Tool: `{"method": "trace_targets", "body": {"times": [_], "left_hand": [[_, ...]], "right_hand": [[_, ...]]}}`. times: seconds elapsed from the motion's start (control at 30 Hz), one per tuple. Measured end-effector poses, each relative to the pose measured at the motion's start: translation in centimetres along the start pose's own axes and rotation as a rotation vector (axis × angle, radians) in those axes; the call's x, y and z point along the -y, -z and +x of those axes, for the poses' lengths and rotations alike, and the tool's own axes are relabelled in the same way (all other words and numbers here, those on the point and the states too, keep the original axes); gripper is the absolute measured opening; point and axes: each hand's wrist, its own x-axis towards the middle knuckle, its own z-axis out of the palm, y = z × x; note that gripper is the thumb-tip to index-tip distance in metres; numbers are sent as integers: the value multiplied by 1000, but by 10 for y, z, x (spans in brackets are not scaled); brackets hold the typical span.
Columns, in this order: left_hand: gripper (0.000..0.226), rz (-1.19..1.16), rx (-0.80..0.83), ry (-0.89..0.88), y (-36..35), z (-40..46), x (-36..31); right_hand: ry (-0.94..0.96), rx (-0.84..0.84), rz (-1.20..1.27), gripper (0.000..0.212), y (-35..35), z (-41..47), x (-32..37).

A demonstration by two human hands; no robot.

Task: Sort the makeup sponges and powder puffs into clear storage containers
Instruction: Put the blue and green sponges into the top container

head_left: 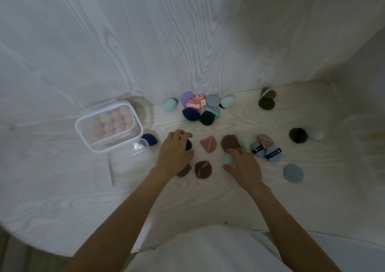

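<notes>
My left hand (176, 151) curls its fingers round a dark blue sponge (188, 144), centre of frame. My right hand (243, 163) grips a pale mint sponge (228, 159), fingertips touching a brown puff (229, 142). Clear container (109, 126) at left holds pinkish sponges. More puffs and sponges lie scattered on the pale wooden table (208, 198), a mixed pile (200, 107) above centre

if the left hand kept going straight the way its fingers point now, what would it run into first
Probably the cluster of puffs and sponges near the wall: the dark navy teardrop sponge lies first in line beyond the left hand, which already grips a dark blue sponge. Depth is unclear from this single view.
</notes>
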Motion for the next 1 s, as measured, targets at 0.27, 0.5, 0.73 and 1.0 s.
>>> {"method": "trace_targets", "body": {"times": [0.27,0.5,0.73,1.0], "left_hand": [[47,-127,215,-364,-47,59,-78],[38,72,188,-521,-78,79,-108],[34,-515,-205,-265,-19,36,-81],[17,-690,-427,377,52,-95,68]], "right_hand": [[-60,-112,143,51,11,-11,-34],[-100,-89,233,45,16,-16,-56],[-79,-146,254,42,20,-19,-18],[329,-2,390,28,7,-11,87]]}}
